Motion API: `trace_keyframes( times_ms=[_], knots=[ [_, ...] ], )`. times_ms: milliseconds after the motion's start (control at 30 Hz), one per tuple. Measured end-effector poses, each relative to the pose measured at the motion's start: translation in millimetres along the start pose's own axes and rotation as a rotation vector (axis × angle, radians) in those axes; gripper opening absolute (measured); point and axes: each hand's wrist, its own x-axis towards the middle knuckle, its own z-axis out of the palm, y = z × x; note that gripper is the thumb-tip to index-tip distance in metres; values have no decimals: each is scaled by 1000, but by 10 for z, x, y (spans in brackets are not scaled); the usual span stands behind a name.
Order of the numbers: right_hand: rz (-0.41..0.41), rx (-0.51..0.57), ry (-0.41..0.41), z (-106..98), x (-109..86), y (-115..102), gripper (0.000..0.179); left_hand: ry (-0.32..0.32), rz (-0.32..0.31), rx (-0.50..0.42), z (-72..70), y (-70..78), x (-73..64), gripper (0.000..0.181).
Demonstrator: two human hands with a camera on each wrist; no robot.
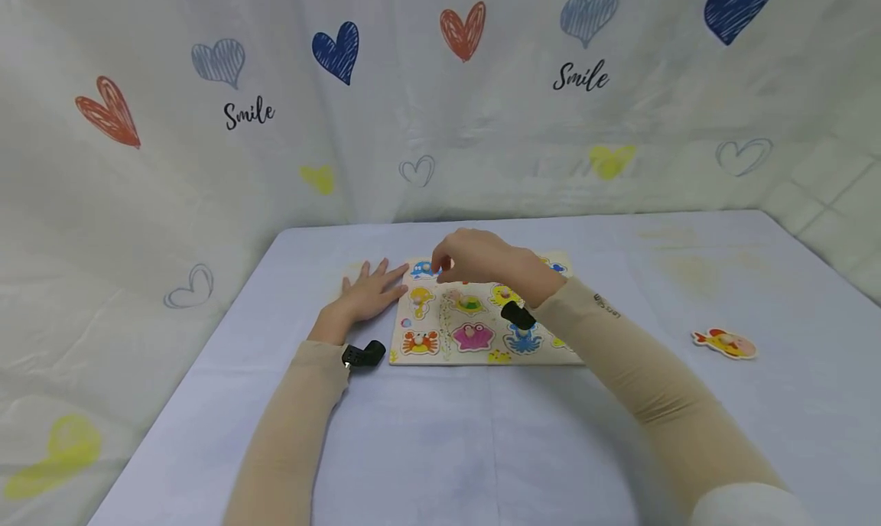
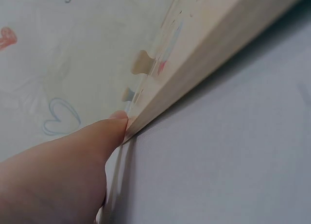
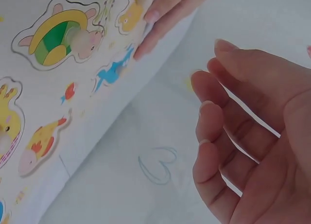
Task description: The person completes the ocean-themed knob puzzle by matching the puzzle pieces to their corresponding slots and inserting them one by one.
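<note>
A knob puzzle board (image 1: pixel 440 358) with sea-animal pieces lies on the table. My left hand (image 1: pixel 369 295) rests at its left side, fingers spread, the fingertips touching the edge. In the left wrist view the thumb (image 2: pixel 104 136) lies against the board's corner. My right hand (image 1: pixel 475 252) hovers over the back of the board near a blue piece (image 1: pixel 423 269). The right wrist view shows its fingers (image 3: pixel 209 122) loosely bent with nothing between them. A green-shelled turtle piece (image 3: pixel 53 42) and a fish picture (image 3: pixel 41 146) without a visible knob are on the board.
A red and yellow fish piece (image 1: pixel 728 344) lies apart on the table (image 1: pixel 427 442), to the right of the board. Behind the table hangs a pale cloth (image 1: pixel 385 121) printed with hearts. My right forearm covers the board's right part in the head view.
</note>
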Motion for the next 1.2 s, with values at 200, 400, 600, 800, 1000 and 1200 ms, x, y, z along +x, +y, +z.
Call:
trace_keyframes(
  times_ms=[200, 400, 600, 800, 1000, 1200],
  knots=[
    [-15, -4, 64, -58, -341, 110, 18, 7, -3, -7, 32, -24, -12, 64],
    [6, 0, 119, -67, -673, 277, 19, 12, 6, -8, 49, -34, -12, 64],
    [66, 13, 146, -63, -958, 446, 19, 8, 3, -11, 31, -33, -24, 64],
    [107, 37, 166, -69, -1226, 624, 16, 11, 10, -15, 4, -32, -39, 64],
    [162, 60, 163, -67, -1439, 840, 20, 12, 15, -14, 7, -39, -23, 64],
    [188, 74, 179, -81, -1657, 1048, 20, 11, 22, -11, 0, -12, -15, 65]
  ],
)
